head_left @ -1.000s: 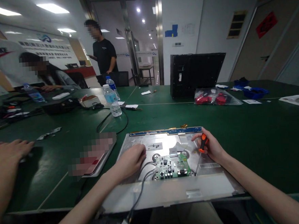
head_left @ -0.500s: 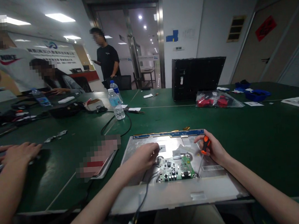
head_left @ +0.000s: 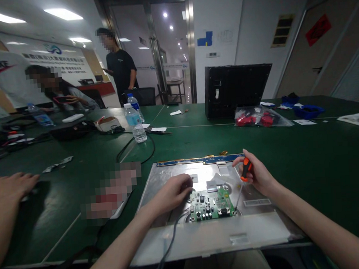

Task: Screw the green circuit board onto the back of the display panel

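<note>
A green circuit board [head_left: 211, 204] sits on the silvery metal back of a flat display panel [head_left: 162, 234], which lies near the table's front edge. In my right hand [head_left: 259, 174] is a screwdriver [head_left: 246, 169] with an orange and black handle. Its thin shaft slants down to the board's lower right corner, where the tip seems to touch. My left hand [head_left: 177, 190] rests by the board's upper left corner, fingers curled and closed; what they hold, if anything, is hidden. A dark cable [head_left: 173, 237] runs from the board's left side over the panel's front edge.
Left of the panel lies a blurred-out flat object [head_left: 113, 194], with a co-worker's hand [head_left: 15, 187] farther left. Water bottles [head_left: 136, 125] stand behind it. A black monitor [head_left: 238, 90] and a plastic bag with red items [head_left: 260, 118] are at the back. People are across the table.
The view has turned slightly right. My left fingers have dipped a little toward the board's corner. My right hand keeps the screwdriver at the lower right corner. A seated person across has raised a phone.
</note>
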`<state>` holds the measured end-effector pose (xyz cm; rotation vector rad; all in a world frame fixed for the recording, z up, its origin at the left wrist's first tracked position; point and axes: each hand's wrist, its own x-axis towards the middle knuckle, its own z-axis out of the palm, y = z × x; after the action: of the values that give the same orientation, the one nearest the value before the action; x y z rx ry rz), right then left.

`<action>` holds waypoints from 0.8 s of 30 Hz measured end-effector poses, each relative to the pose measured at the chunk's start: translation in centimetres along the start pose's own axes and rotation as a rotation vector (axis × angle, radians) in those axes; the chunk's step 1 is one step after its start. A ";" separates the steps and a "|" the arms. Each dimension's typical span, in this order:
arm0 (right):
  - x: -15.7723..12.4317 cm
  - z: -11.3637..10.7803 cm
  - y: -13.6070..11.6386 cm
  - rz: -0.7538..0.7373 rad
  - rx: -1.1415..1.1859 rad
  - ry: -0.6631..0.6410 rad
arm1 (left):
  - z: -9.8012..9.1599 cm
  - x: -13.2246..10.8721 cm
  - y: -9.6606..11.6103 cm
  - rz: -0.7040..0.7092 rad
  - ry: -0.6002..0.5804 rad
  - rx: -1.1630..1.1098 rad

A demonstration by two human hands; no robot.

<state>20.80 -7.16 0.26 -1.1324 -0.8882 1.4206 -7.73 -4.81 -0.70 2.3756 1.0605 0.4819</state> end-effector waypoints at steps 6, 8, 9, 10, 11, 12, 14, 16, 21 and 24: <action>0.6 5.8 -1.1 -0.046 0.005 -0.033 | 0.5 -0.1 -0.2 -0.027 0.043 -0.029; 1.4 7.5 -0.7 -0.048 0.044 -0.065 | 0.5 -0.1 0.0 -0.034 0.044 -0.048; 1.8 8.1 -0.4 -0.041 0.068 -0.083 | 0.4 -0.1 0.1 -0.036 0.041 -0.059; 2.2 8.5 -0.1 -0.027 0.089 -0.094 | 0.3 -0.1 0.1 -0.036 0.037 -0.070; 2.4 8.7 0.1 -0.020 0.115 -0.083 | 0.3 -0.1 0.2 -0.035 0.032 -0.080; 2.6 8.8 0.4 -0.013 0.140 -0.066 | 0.2 -0.1 0.3 -0.034 0.027 -0.089; 2.7 8.6 0.8 -0.003 0.182 -0.016 | 0.1 -0.2 0.3 -0.032 0.022 -0.103; 2.5 8.2 1.0 0.003 0.205 0.030 | 0.0 -0.2 0.2 -0.032 0.021 -0.110; 2.4 7.9 1.3 -0.009 0.210 0.057 | 0.2 -0.4 0.1 -0.029 0.024 -0.102; 2.4 8.1 1.3 -0.030 0.209 0.045 | 0.2 -0.4 0.0 -0.024 0.032 -0.090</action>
<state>12.68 -4.49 0.80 -0.9857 -0.7045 1.4223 -7.87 -5.23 -0.92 2.2812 1.0574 0.5488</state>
